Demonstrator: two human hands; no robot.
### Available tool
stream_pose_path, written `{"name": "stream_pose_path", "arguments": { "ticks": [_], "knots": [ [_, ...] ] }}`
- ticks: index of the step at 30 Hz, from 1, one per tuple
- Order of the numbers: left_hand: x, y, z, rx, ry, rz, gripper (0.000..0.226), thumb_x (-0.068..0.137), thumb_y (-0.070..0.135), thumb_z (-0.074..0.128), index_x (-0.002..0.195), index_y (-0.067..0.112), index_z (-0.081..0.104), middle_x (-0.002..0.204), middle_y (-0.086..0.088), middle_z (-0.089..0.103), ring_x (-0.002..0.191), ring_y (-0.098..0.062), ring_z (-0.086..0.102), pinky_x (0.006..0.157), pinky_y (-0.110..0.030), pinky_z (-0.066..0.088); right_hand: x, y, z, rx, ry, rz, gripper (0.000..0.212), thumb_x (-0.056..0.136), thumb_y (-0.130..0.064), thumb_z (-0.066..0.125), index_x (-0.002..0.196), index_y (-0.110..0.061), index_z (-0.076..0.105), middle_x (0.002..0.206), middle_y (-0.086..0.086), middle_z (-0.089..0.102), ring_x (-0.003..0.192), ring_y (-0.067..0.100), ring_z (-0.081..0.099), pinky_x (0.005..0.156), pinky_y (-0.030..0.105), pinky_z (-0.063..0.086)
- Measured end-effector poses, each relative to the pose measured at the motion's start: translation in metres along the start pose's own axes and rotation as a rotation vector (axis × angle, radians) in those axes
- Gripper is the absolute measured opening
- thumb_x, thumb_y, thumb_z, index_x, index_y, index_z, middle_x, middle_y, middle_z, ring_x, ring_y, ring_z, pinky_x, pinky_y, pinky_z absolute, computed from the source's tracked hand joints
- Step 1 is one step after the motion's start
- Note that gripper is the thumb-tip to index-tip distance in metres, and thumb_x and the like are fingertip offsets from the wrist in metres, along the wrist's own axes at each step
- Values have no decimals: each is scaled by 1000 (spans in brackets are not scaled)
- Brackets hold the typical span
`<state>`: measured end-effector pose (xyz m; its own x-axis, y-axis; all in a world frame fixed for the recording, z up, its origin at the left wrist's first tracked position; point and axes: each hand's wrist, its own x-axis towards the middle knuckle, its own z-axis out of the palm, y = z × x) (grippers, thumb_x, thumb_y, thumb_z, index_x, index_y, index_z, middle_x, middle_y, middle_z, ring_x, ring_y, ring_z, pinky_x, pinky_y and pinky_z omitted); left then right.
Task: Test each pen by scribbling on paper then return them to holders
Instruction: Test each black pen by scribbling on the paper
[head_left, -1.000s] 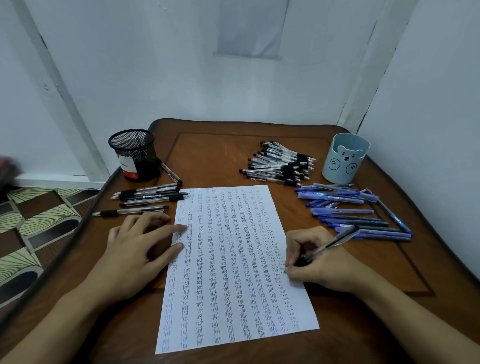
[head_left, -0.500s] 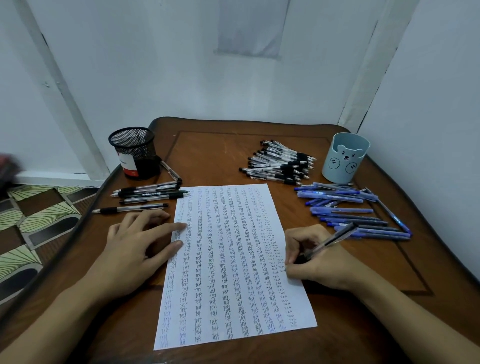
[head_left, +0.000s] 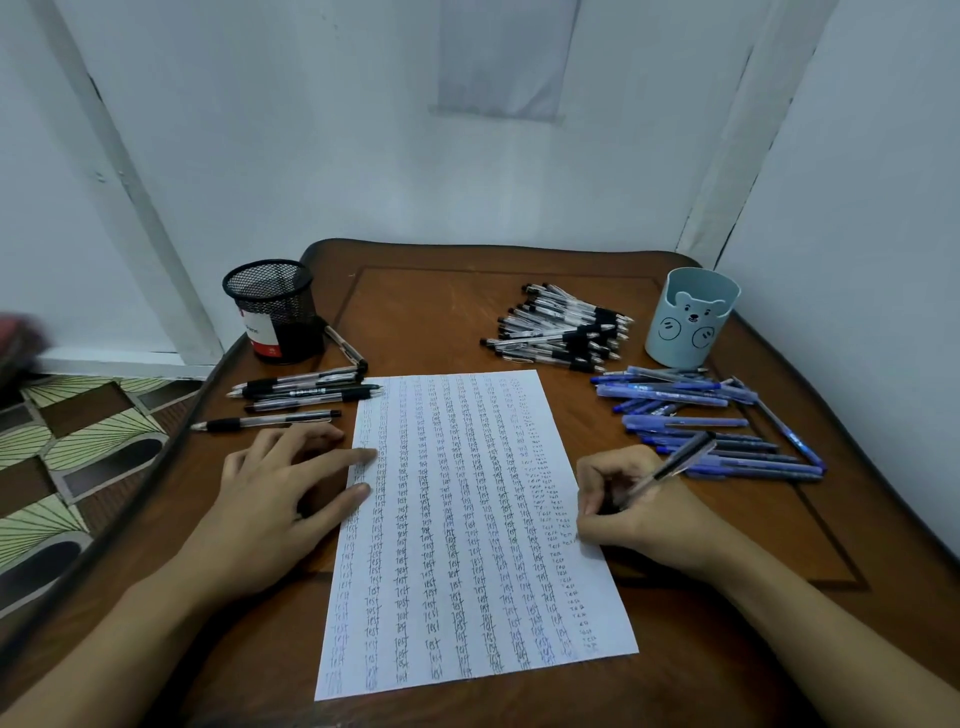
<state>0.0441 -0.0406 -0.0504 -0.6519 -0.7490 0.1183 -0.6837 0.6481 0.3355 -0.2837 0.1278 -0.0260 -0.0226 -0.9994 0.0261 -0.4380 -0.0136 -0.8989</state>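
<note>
A white sheet of paper (head_left: 467, 519) covered in columns of small handwriting lies in the middle of the wooden table (head_left: 441, 312). My right hand (head_left: 639, 509) grips a dark pen (head_left: 670, 467) with its tip on the paper's right edge. My left hand (head_left: 280, 493) lies flat, fingertips pressing the paper's left edge. A black mesh holder (head_left: 272, 306) stands at the back left and a light blue bear holder (head_left: 691, 317) at the back right. Several black pens (head_left: 561, 332) are piled behind the paper, several more (head_left: 301, 395) lie left, and blue pens (head_left: 701, 421) lie right.
White walls close in behind the table and on its right. Patterned floor tiles (head_left: 78, 457) show past the table's curved left edge. A white door frame (head_left: 130, 208) slants down behind the mesh holder.
My right hand has shifted slightly down the right-hand column with the pen. My left hand has stayed on the paper's edge. The view has tilted a little.
</note>
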Motion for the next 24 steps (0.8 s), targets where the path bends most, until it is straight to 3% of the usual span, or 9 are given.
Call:
{"name": "stream_pose_path", "arguments": {
  "ticks": [5, 10, 14, 17, 19, 21, 24],
  "knots": [
    [-1, 1, 0, -9, 13, 1, 54, 81, 89, 22, 126, 70, 44, 142, 28, 34, 132, 4, 21, 107, -38, 21, -1, 3, 1, 1, -12, -9, 27, 72, 10, 77, 60, -4, 58, 65, 3, 62, 65, 9, 54, 61, 26, 39],
    [-1, 1, 0, -17, 21, 4, 59, 81, 89, 23, 129, 66, 48, 142, 28, 36, 131, 5, 21, 105, -38, 21, 0, 4, 5, -32, 8, -27, 29, 69, 1, 76, 57, -10, 53, 62, -1, 55, 62, 5, 48, 57, 21, 34],
    [-1, 1, 0, -11, 17, 1, 60, 81, 89, 22, 130, 66, 49, 142, 29, 35, 132, 5, 20, 105, -38, 22, 0, 4, 4, 68, 41, 13, 37, 82, 0, 76, 56, -13, 53, 61, 3, 56, 58, 12, 49, 55, 23, 37],
    [-1, 1, 0, 1, 7, 4, 59, 81, 89, 21, 131, 68, 46, 141, 31, 32, 130, 8, 17, 106, -38, 21, 1, -4, 6, 276, 113, 127, 49, 96, -43, 63, 59, -13, 52, 55, 13, 51, 48, 22, 45, 45, 25, 35],
    [-1, 0, 0, 1, 10, 8, 59, 82, 88, 22, 132, 67, 46, 141, 32, 31, 131, 7, 18, 106, -38, 21, 3, -9, 7, 375, 162, 217, 55, 96, -63, 52, 76, -12, 50, 49, 11, 40, 40, 20, 36, 40, 26, 26],
    [-1, -1, 0, 1, 11, 10, 60, 83, 88, 23, 133, 65, 47, 139, 33, 31, 132, 6, 19, 107, -38, 21, 4, -12, 6, 477, 211, 275, 50, 94, -66, 47, 97, -16, 52, 49, 6, 27, 38, 16, 24, 42, 29, 17],
    [-1, 0, 1, -19, 24, 14, 59, 83, 87, 25, 132, 65, 48, 137, 34, 31, 132, 7, 19, 108, -39, 20, 6, -13, 4, 530, 207, 272, 49, 94, -63, 43, 100, -15, 47, 50, 5, 20, 38, 15, 16, 42, 26, 13]
  ]
}}
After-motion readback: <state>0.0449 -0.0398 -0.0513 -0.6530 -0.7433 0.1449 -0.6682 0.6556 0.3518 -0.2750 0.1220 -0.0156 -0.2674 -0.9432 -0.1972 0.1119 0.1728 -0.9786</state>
